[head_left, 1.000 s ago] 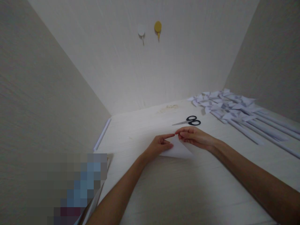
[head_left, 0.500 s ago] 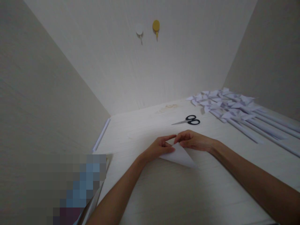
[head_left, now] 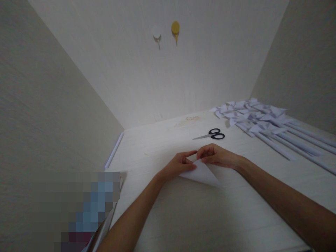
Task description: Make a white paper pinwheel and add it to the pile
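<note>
A white sheet of paper, folded into a triangle, is held between my two hands just over the table. My left hand grips its left side, with the thumb on top and the index finger stretched toward the upper corner. At that upper corner, my right hand pinches the paper between thumb and curled fingers. The fingers under the paper are partly hidden. Beyond my hands lies a pair of scissors with black handles, its blades closed and pointing left.
Several white paper pinwheels on rolled-paper sticks lie heaped at the right. One rolled paper tube rests along the table's left edge. A yellow hook and a white hook hang on the wall behind. A blurred-out patch covers the lower left.
My right hand has shifted very slightly upward at the paper's corner. Both hands keep their hold, and the rest differs only by a small camera shift.
</note>
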`<control>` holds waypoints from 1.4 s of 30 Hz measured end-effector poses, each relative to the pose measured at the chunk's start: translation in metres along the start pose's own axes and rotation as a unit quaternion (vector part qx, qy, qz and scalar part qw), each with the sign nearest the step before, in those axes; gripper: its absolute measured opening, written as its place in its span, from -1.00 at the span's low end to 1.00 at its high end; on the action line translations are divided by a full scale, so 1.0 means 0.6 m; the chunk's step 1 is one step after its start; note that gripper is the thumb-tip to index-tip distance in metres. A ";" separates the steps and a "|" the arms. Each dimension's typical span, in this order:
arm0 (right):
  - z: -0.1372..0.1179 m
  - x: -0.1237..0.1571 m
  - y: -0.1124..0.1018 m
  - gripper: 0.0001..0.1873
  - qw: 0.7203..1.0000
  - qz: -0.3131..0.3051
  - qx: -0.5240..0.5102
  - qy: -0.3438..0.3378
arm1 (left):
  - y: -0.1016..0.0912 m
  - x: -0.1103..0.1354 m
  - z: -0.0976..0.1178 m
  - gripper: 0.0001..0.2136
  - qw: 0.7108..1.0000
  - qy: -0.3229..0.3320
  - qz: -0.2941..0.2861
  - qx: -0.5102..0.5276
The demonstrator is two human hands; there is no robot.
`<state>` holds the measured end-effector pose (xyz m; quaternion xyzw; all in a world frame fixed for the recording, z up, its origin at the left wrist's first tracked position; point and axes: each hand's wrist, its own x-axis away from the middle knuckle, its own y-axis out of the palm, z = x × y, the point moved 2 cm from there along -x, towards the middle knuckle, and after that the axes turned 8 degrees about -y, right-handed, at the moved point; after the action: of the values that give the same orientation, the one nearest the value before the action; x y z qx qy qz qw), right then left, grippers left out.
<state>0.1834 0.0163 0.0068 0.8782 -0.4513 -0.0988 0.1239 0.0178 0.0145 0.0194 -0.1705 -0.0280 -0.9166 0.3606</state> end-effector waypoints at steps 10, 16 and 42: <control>-0.008 -0.004 0.006 -0.86 0.976 0.041 0.202 -0.072 | 0.004 -0.003 0.001 -0.40 0.999 0.004 -0.006 -0.041; -0.005 -0.009 0.003 -0.83 0.966 0.086 0.222 -0.101 | -0.004 -0.003 0.008 -0.43 0.984 0.018 0.094 -0.150; 0.002 -0.018 -0.032 -0.79 0.848 0.251 0.444 -0.143 | 0.061 0.008 0.005 -0.57 0.754 0.089 0.122 -0.640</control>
<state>0.1914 0.0356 0.0004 0.6724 -0.6651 0.0223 -0.3240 0.0400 -0.0153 0.0214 -0.2812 0.6179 -0.6800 0.2770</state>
